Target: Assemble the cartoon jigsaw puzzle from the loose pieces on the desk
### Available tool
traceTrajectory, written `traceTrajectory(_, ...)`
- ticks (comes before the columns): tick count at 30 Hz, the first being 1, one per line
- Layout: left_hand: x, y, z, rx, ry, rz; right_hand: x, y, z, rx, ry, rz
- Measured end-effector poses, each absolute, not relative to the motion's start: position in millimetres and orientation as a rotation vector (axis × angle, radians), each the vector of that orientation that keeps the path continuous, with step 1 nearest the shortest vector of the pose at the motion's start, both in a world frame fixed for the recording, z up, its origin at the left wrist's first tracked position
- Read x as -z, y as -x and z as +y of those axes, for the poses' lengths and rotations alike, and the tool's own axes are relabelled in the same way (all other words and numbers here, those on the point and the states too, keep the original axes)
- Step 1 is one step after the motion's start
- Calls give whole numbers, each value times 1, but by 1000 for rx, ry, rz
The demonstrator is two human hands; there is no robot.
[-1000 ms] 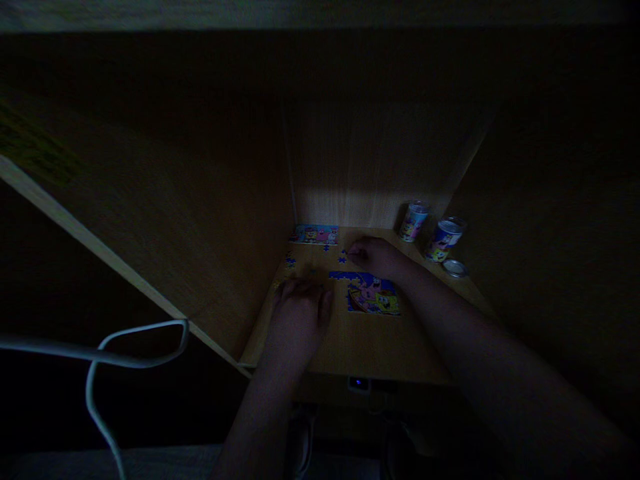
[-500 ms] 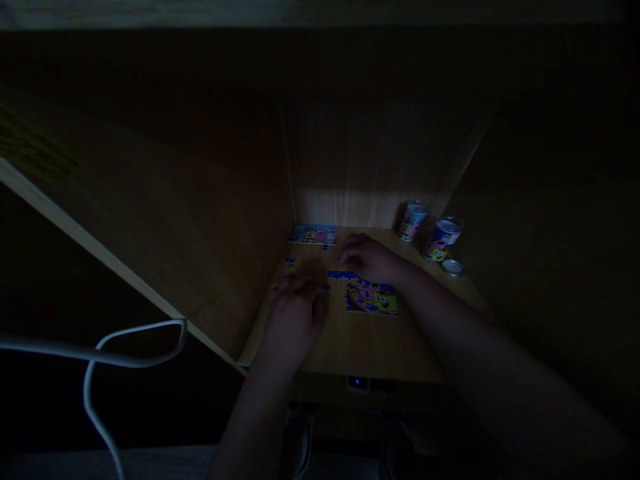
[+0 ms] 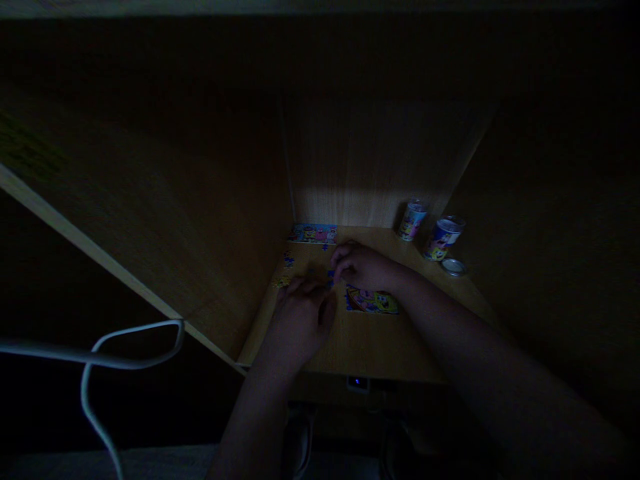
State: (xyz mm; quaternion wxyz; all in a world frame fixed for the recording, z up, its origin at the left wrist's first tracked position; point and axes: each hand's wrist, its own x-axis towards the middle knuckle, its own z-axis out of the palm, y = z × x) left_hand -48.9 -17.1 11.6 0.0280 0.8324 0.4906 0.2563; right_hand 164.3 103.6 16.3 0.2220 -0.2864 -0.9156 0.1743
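A partly joined cartoon jigsaw puzzle lies on a dim wooden desk. My right hand rests over its upper left edge, fingers curled down around a small blue piece. My left hand lies just left of the puzzle with its fingers bent onto the desk; whether they hold anything is hidden in the dark. Loose blue pieces are scattered beyond my left hand. A printed picture card leans at the back wall.
Two small printed tins stand at the back right, with a round lid beside them. Wooden side panels wall in the desk. A white cable loops at lower left. A small blue light glows under the desk's front edge.
My right hand has slid left and nearer, from the far pieces to the puzzle's upper left corner. My left hand lifted briefly, then settled back close to the right hand.
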Motion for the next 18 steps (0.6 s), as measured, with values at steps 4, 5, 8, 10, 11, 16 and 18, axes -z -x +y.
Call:
traceTrajectory(4,-14,48,-18,-793,-2567,1516,-13,-164,105,-523,795,-2521)
traceTrajectory(5,-14,48,-19,-791,-2567,1511,-13,-164,104,-536,801,-2515)
traceTrajectory(8,-12,50,-18,-790,-2572,1492,-14,-164,103,-580,846,-2491)
traceTrajectory(10,-11,50,-18,-796,-2577,1488,-15,-164,101,-603,885,-2485)
traceTrajectory(11,-11,51,-18,-794,-2579,1491,-16,-164,100,-613,902,-2483)
traceTrajectory(16,-10,50,-18,-773,-2581,1501,-17,-161,98,-693,881,-2464)
traceTrajectory(18,-9,50,-18,-772,-2582,1500,-17,-160,98,-708,857,-2462)
